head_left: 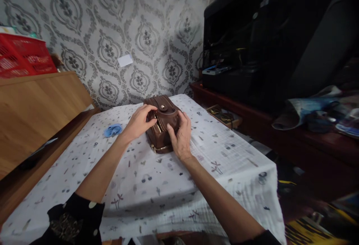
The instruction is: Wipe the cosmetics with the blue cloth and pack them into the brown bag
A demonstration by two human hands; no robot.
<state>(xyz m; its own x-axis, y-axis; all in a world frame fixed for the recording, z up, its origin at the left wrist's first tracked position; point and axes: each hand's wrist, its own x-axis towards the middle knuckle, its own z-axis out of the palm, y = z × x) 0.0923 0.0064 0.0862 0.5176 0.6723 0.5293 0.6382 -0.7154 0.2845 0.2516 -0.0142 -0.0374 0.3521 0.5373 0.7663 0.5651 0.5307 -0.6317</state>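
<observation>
A brown leather bag [164, 140] with gold-coloured zippers and a snap-button strap sits on the cloth-covered table, in the middle of the view. My left hand [138, 122] is at its upper left side, thumb and index finger bent against the edge of a short gold zipper [158, 125]; whether they pinch the zipper's pull is too small to tell. My right hand [181, 134] grips the right side of the bag, its thumb on the front and its fingers over the far side. To the left of my left hand lies a crumpled blue cloth [112, 129].
A white printed cloth [224, 159] covers the table. On the left stand a wooden panel [42, 103] and a red plastic basket [26, 54]. A large black television-like cabinet [252, 43] stands right, beside cluttered items. Patterned wallpaper [146, 35] is behind.
</observation>
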